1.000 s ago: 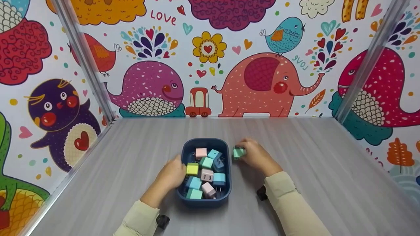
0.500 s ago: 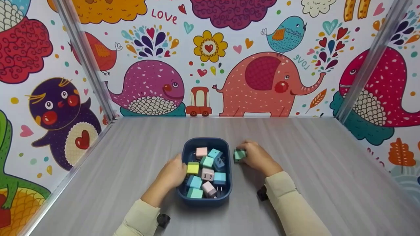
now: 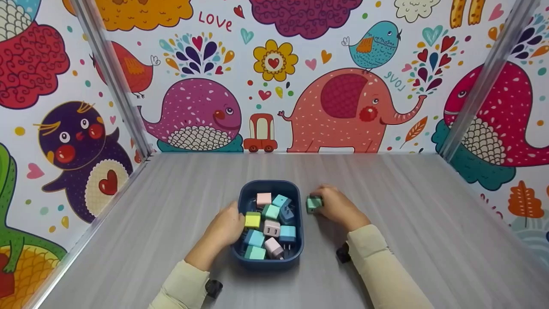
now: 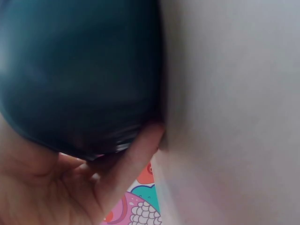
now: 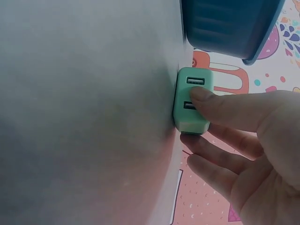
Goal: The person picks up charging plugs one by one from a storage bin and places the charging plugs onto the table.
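A dark blue plastic bin (image 3: pixel 268 267) stands on the table, full of small USB wall chargers in pink, teal, blue and yellow. My left hand (image 3: pixel 224 226) grips the bin's left wall; the left wrist view shows its fingers (image 4: pixel 133 154) against the bin's outer side, low by the tabletop. To the right of the bin, my right hand (image 3: pixel 337 206) pinches a green charger (image 5: pixel 192 117) with the thumb over its port face. This charger has two USB ports and appears to touch the table. Its prongs are hidden.
Inside the bin lie a yellow charger (image 3: pixel 252 220), a pink charger (image 3: pixel 263 199) and several others, some with prongs showing. The grey table (image 3: pixel 193 180) meets cartoon-printed walls (image 3: pixel 270 86) at its back and sides, with metal posts at the corners.
My right hand has brought the green charger slightly nearer to me and down towards the tabletop. The left hand and the bin stay in place.
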{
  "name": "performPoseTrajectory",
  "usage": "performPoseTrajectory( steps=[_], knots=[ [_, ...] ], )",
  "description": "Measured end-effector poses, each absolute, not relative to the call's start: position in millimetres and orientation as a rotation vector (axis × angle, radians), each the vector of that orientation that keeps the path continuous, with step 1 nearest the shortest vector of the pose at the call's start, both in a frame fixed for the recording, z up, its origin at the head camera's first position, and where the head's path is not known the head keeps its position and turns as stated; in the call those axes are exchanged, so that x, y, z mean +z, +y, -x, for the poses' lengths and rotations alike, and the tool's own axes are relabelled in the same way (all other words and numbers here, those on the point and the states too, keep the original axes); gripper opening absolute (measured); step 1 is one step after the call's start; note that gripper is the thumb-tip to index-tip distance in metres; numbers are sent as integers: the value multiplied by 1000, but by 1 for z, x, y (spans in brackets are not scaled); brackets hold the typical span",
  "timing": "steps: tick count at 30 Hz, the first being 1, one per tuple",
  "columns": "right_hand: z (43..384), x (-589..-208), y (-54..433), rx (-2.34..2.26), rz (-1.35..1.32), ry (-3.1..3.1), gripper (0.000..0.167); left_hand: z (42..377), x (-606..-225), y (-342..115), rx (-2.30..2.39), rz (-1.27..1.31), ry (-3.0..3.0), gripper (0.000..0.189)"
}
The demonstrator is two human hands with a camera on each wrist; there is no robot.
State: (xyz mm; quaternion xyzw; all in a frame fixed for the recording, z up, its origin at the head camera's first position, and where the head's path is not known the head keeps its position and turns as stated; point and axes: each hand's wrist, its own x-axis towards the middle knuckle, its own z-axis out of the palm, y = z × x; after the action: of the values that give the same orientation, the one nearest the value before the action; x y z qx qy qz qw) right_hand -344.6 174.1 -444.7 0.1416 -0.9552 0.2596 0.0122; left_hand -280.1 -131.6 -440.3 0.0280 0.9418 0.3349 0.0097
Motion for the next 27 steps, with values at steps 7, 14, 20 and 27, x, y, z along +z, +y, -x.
performPoseTrajectory(
  steps=[7,14,20,27],
  knots=[
    [342,-439,172,795,-410,-2980,37,280,-441,-131,1040,-81,2935,51],
    [339,-433,172,706,-388,-2970,27,280,-441,-132,998,-99,2970,51],
    [342,-437,174,766,-377,-2972,29,280,-440,-131,991,-82,2962,53],
    [347,-442,178,870,-407,-2924,33,280,-441,-130,1020,-76,2966,51]
  ],
)
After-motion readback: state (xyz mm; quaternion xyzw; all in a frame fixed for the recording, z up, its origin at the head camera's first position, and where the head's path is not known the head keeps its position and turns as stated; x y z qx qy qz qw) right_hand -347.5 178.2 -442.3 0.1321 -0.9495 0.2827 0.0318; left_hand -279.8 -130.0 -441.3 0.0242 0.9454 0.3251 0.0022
